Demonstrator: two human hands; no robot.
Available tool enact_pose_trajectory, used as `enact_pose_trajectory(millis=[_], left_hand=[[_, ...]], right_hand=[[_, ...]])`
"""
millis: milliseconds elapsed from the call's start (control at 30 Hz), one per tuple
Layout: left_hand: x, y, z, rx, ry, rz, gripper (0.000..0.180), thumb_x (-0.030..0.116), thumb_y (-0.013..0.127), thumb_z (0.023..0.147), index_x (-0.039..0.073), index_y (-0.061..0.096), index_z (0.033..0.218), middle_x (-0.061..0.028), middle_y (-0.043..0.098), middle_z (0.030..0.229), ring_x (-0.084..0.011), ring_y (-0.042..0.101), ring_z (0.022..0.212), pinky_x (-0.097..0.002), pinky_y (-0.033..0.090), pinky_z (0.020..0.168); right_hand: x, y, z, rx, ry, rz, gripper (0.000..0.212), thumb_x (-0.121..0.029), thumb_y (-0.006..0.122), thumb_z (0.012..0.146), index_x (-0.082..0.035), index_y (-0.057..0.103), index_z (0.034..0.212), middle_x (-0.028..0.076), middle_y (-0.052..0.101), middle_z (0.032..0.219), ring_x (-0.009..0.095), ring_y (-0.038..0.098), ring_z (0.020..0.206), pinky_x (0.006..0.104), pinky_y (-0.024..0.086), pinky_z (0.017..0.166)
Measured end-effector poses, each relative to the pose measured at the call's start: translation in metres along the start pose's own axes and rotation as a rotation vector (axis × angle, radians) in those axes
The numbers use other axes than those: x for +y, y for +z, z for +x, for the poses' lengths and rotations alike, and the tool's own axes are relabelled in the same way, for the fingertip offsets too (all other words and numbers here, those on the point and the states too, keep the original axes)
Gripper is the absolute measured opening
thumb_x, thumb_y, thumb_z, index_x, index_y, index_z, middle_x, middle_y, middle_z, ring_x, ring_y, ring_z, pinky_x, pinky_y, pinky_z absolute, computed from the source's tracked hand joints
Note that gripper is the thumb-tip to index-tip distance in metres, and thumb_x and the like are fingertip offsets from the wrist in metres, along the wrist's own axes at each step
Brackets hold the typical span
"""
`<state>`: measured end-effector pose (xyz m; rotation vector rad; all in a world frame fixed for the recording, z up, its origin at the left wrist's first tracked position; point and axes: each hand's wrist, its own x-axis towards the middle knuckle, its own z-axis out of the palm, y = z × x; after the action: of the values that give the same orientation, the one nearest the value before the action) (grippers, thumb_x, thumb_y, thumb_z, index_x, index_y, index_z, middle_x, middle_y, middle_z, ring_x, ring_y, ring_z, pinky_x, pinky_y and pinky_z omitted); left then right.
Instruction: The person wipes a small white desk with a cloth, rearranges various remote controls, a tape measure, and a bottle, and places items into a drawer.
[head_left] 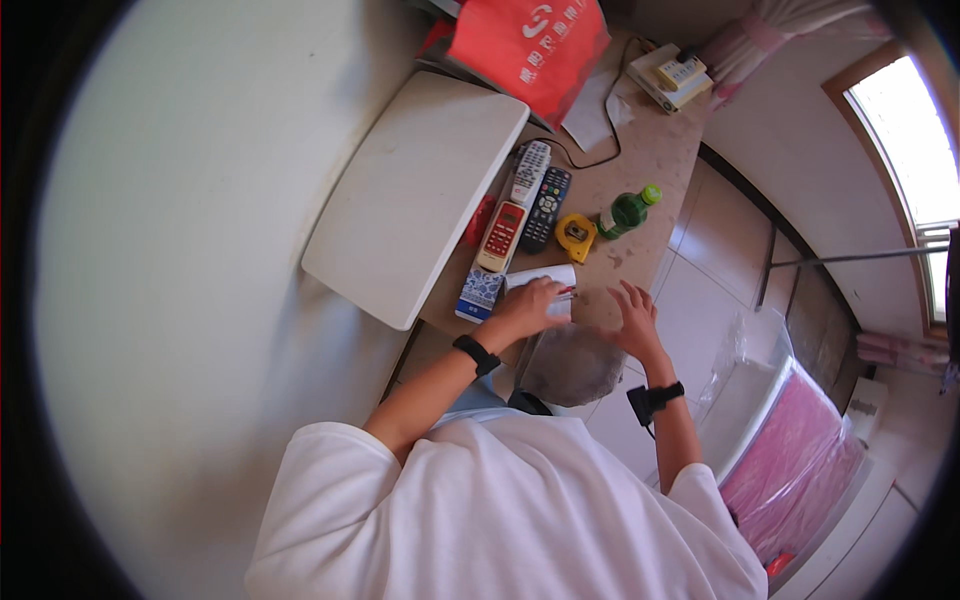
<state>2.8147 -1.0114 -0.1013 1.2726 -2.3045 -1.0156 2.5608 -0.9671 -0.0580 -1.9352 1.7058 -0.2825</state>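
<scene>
My left hand [530, 308] is over a white paper or booklet [541, 274] near the table's front edge. Its fingers are curled together, and a thin red-and-dark stick-like thing [567, 293] shows at the fingertips; whether it is gripped is hard to see. To the right, my right hand [636, 322] is raised with fingers apart, holding nothing. Between my forearms sits a rounded, greyish, partly see-through thing [573, 366] whose kind I cannot make out. Beside the left hand lies a blue-and-white patterned box [481, 292], with a red-and-cream remote control [502, 238] just beyond it.
Farther up the table [650, 150] are a white remote [531, 172], a black remote [545, 209], a yellow tape measure [576, 238] and a green bottle [628, 212]. A white board-like panel [415, 190], a red bag [530, 55] and a power strip [680, 72] stand around them.
</scene>
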Motion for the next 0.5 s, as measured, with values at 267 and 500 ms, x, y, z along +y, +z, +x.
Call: enact_pose_trajectory(millis=[267,500], left_hand=[[0.016,0.034,-0.046,0.062,-0.028,0.048,0.036,0.032,0.076,0.079,0.002,0.063,0.095,-0.0166,0.051,0.113,-0.0359,0.057,0.107,-0.0446,0.048,0.089],[0.063,-0.043,-0.094,-0.168,-0.042,-0.075,0.038,0.029,0.072,0.082,0.004,0.054,0.103,-0.0199,0.062,0.095,-0.0372,0.063,0.090,-0.0465,0.049,0.076]], right_hand=[[0.014,0.030,-0.059,-0.035,0.006,-0.024,0.053,-0.023,0.080,0.067,-0.012,0.059,0.116,0.013,0.054,0.137,0.033,0.045,0.130,0.0532,0.022,0.111],[-0.053,-0.036,-0.059,-0.308,0.045,0.277,0.043,-0.012,0.076,0.068,-0.004,0.059,0.106,0.012,0.070,0.092,0.029,0.068,0.085,0.0362,0.051,0.082]])
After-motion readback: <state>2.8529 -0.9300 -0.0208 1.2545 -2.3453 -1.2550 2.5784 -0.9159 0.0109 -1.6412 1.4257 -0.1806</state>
